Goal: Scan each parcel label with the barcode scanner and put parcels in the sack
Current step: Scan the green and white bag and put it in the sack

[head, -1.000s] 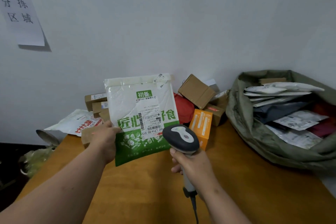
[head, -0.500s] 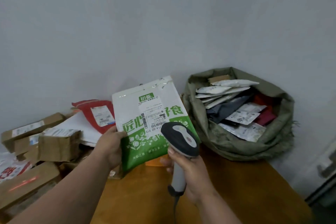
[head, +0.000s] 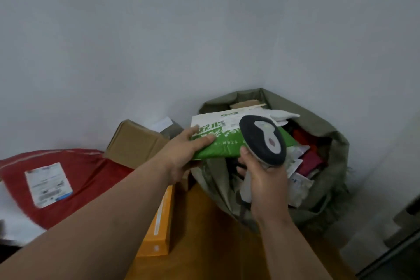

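My left hand (head: 181,154) grips the near left corner of a flat white and green parcel (head: 218,141), holding it almost level over the open mouth of the olive sack (head: 329,143). My right hand (head: 263,179) grips the handle of the grey and black barcode scanner (head: 263,138), whose head hides the parcel's right part. The sack sits at the table's far right corner and holds several white, red and dark parcels.
A red mailer with a white label (head: 68,179) lies at the left, a brown cardboard box (head: 136,143) stands behind it, and an orange box (head: 159,229) lies on the wooden table (head: 216,245). The wall is close behind; the table's edge runs along the right.
My left hand has carried the white and green parcel to the right and tipped it from upright to flat over the sack. The scanner moved right with it, and my view turned toward the sack.
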The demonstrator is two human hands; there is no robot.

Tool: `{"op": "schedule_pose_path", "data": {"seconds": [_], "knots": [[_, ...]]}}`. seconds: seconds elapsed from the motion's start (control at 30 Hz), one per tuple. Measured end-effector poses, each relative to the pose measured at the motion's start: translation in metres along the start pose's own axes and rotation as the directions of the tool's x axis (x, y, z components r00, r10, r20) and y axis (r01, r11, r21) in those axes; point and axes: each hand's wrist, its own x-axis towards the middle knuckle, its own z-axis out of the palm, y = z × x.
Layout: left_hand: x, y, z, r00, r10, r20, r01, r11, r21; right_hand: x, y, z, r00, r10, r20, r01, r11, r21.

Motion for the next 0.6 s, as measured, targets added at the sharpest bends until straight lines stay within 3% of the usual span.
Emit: {"op": "schedule_pose_path", "data": {"seconds": [0.13,0.23,0.4,0.6], "knots": [[0.059,0.011,0.032,0.999,0.018,0.041,-0.028,0.963,0.267,0.079,0.003,-0.007,1.000,-0.005,-0.010,0.005,1.000,-0.012],[0.105,0.007,0.042,0.992,0.110,-0.063,-0.064,0.862,0.502,0.124,0.014,-0.008,0.999,0.044,0.017,-0.044,0.999,0.005],[0.162,0.004,0.067,0.964,0.249,-0.097,-0.106,0.691,0.715,0.161,0.036,-0.014,0.986,0.135,0.098,-0.137,0.990,0.015],[0.228,0.000,0.099,0.990,0.130,-0.055,-0.023,0.530,0.847,0.185,0.046,-0.031,0.969,0.216,0.122,-0.223,0.974,0.045]]}}
